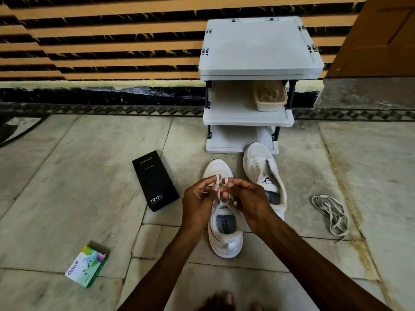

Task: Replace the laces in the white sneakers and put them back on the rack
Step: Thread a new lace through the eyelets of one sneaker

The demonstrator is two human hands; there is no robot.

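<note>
Bare toes of one foot (221,299) at the bottom edge, on the stone floor (67,187).

Boxes: two. Green box (87,267) lies flat, near left. Black box (155,180) lies flat farther in, left of the shoes.

Hands: two, forearms reaching forward and converging. Left hand (198,198) and right hand (249,198) are side by side, knuckles up, fingers curled. Each pinches a loop of the pale lace (219,178) between thumb and fingertips. The lace runs down from the hands into the shoe beneath them.

Sneakers: two, white, both on the floor. Near sneaker (224,241) stands upright under the hands, toe pointing away. Far sneaker (262,171) sits just beside it on the right, toe at the foot of the rack.

Loose lace (330,212): one tangled heap, well right of the shoes; cannot tell how many strands.

Rack (258,52): one, white, three shelves, against the wall. One beige tub (270,96) on the middle shelf, right side.
</note>
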